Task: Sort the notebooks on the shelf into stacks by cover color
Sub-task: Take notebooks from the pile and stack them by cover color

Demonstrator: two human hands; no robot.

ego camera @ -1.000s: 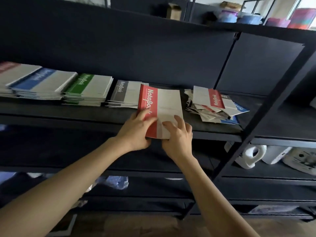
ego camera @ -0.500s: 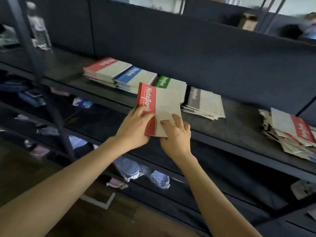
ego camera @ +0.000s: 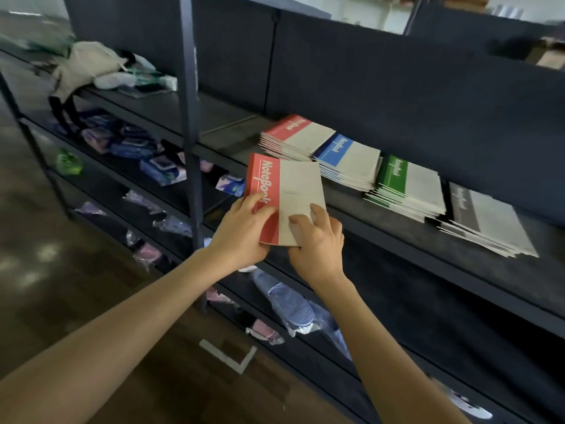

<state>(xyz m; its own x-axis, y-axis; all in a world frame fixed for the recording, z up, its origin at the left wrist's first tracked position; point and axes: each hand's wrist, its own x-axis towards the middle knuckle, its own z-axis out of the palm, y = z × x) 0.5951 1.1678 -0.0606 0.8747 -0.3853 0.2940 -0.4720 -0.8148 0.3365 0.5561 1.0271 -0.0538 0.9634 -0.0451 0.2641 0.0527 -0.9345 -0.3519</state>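
I hold a red-spined notebook [ego camera: 292, 191] in both hands in front of the dark shelf [ego camera: 406, 240]. My left hand [ego camera: 244, 231] grips its lower left corner, thumb on the red strip. My right hand [ego camera: 318, 240] pinches the lower right edge. Just behind it on the shelf lies the red stack [ego camera: 298, 136]. To its right sit the blue stack [ego camera: 348, 160], the green stack [ego camera: 409, 188] and the grey stack [ego camera: 486, 221], side by side.
A black upright post [ego camera: 191, 117] stands left of the held notebook. Cloth and bags [ego camera: 91, 65] lie at the shelf's far left. Lower shelves hold several wrapped packets [ego camera: 162, 169] and bagged slippers [ego camera: 293, 307].
The view has swung left along the shelf with the red notebook carried in both hands. The held notebook now sits just in front of the red stack; the mixed pile at the right is out of view.
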